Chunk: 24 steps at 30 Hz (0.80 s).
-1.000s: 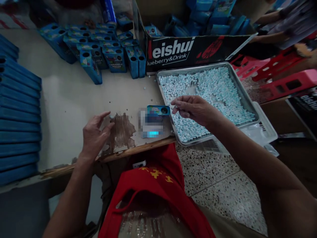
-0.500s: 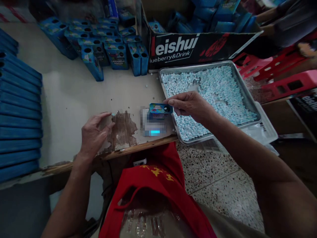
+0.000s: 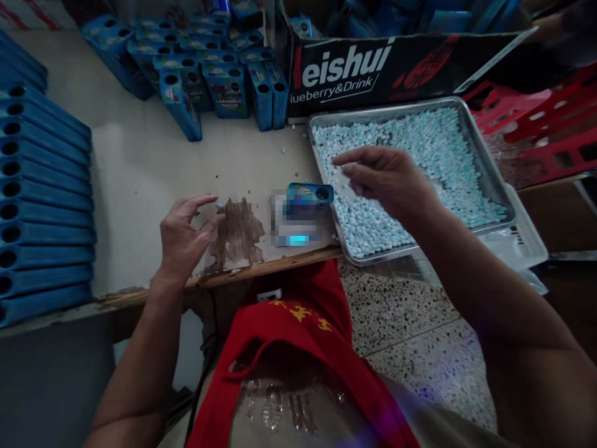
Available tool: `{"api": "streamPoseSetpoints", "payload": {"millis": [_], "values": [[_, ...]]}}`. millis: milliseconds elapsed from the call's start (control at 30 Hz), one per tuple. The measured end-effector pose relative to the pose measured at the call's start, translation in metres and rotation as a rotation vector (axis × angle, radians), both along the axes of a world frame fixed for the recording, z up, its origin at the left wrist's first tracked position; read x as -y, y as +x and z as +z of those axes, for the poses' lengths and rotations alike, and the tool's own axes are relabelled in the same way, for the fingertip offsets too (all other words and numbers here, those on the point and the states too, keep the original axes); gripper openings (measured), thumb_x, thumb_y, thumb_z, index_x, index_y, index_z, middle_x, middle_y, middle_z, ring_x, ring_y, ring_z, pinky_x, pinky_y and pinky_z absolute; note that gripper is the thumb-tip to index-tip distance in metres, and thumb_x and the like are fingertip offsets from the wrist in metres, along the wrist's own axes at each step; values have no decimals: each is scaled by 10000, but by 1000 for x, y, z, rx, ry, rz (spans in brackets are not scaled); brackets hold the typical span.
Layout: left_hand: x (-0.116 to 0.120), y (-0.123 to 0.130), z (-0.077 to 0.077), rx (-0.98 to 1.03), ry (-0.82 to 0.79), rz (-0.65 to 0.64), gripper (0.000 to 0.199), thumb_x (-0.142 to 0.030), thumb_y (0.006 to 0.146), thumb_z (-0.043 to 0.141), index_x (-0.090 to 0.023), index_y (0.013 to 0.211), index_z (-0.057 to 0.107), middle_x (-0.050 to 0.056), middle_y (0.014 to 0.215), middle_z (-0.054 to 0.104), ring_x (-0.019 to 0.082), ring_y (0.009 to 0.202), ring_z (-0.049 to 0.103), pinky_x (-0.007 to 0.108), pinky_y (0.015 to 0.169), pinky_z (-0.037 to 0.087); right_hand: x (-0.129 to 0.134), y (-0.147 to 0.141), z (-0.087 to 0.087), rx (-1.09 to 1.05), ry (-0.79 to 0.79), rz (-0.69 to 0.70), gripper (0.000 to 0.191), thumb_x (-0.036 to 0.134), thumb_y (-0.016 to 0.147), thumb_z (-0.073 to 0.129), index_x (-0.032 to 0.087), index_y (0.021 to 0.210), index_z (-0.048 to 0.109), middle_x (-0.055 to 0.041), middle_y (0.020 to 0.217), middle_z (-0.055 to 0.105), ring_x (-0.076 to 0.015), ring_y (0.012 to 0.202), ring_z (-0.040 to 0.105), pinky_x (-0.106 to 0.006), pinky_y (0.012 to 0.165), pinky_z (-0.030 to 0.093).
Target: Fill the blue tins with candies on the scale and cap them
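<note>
One blue box [image 3: 308, 193], likely light, stiff and best gripped along its long sides, sits left of my right hand [image 3: 389, 182], narrowly pinched on what I cannot tell, and right of my left hand [image 3: 185, 235], its fingers parted.

A blue box [image 3: 305, 188], its holed top facing up, stands just beside a metal tray [image 3: 487, 158] of pale-blue pellets [image 3: 433, 146].
</note>
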State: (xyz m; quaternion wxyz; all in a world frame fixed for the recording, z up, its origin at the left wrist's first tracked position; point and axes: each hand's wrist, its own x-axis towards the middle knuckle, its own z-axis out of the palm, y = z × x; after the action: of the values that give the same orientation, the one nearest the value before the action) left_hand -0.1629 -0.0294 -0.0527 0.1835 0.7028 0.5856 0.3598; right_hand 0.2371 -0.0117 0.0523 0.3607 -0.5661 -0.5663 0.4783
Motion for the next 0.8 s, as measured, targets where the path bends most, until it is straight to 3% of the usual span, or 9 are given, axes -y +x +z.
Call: {"api": "streamPoseSetpoints", "payload": {"millis": [133, 333, 433, 500, 567, 600, 633, 700, 800], "values": [[2, 9, 13, -36, -79, 6, 325, -327, 994, 840, -318, 1319, 824, 64, 1414, 825, 323, 1368, 769, 488, 1249, 617, -1, 39, -20, -100, -82, -201, 265, 489, 969, 897, 260, 988, 764, -9, 805, 632, -139, 664, 523, -290, 552, 435], [-13, 51, 39, -124, -38, -107, 474, -420, 1007, 896, -307, 1452, 781, 62, 1495, 789, 359, 1460, 713, 542, 1334, 552, 16, 72, -65, -222, -269, -303, 311, 309, 702, 888, 274, 984, 761, -48, 933, 724, -179, 728, 585, -331, 643, 542], [-20, 94, 61, -278, 27, -289, 694, -488, 980, 961, -280, 1587, 697, 93, 1663, 698, 405, 1622, 589, 629, 1426, 425, 26, 71, -67, -33, -145, -275, 245, 372, 794, 832, 267, 1014, 814, -101, 1041, 819, -229, 853, 688, -395, 803, 586], [-20, 126, 77, -425, 53, -439, 779, -495, 973, 984, -245, 1639, 667, 150, 1738, 634, 421, 1665, 546, 630, 1437, 404, 30, 70, -63, 253, 40, -207, 273, 390, 885, 786, 283, 1122, 871, -163, 1309, 852, -329, 1176, 765, -485, 963, 590], [-20, 151, 89, -593, -2, -583, 630, -406, 1073, 895, -249, 1643, 677, 164, 1686, 680, 345, 1590, 639, 521, 1352, 513, 29, 70, -62, 526, 226, -177, 346, 434, 928, 763, 344, 1234, 897, -165, 1666, 711, -406, 1486, 678, -574, 1034, 571], [-23, 157, 93, -655, -36, -652, 491, -360, 1156, 784, -273, 1630, 692, 143, 1629, 724, 273, 1503, 710, 436, 1245, 585, 26, 69, -63, 586, 271, -181, 354, 491, 949, 751, 379, 1248, 902, -152, 1744, 649, -413, 1569, 627, -599, 1038, 570], [-27, 159, 97, -692, -58, -674, 403, -334, 1196, 715, -287, 1597, 716, 125, 1605, 743, 231, 1469, 732, 392, 1173, 610, 22, 66, -65, 602, 287, -175, 362, 566, 968, 744, 418, 1257, 903, -134, 1781, 615, -405, 1604, 604, -603, 1006, 583], [-42, 142, 106, -705, -93, -640, 331, -307, 1227, 644, -290, 1544, 736, 88, 1577, 765, 184, 1439, 745, 352, 1093, 620, 11, 54, -68, 519, 274, -181, 330, 665, 944, 772, 474, 1180, 902, -134, 1678, 703, -402, 1551, 658, -602, 937, 609], [-79, 69, 129, -637, -109, -355, 392, -260, 1148, 744, -222, 1537, 706, 86, 1606, 748, 224, 1482, 718, 370, 1170, 595, -8, 15, -65, 350, 203, -172, 156, 529, 868, 846, 475, 1013, 857, -137, 1213, 873, -440, 1171, 829, -620, 919, 626]]}}
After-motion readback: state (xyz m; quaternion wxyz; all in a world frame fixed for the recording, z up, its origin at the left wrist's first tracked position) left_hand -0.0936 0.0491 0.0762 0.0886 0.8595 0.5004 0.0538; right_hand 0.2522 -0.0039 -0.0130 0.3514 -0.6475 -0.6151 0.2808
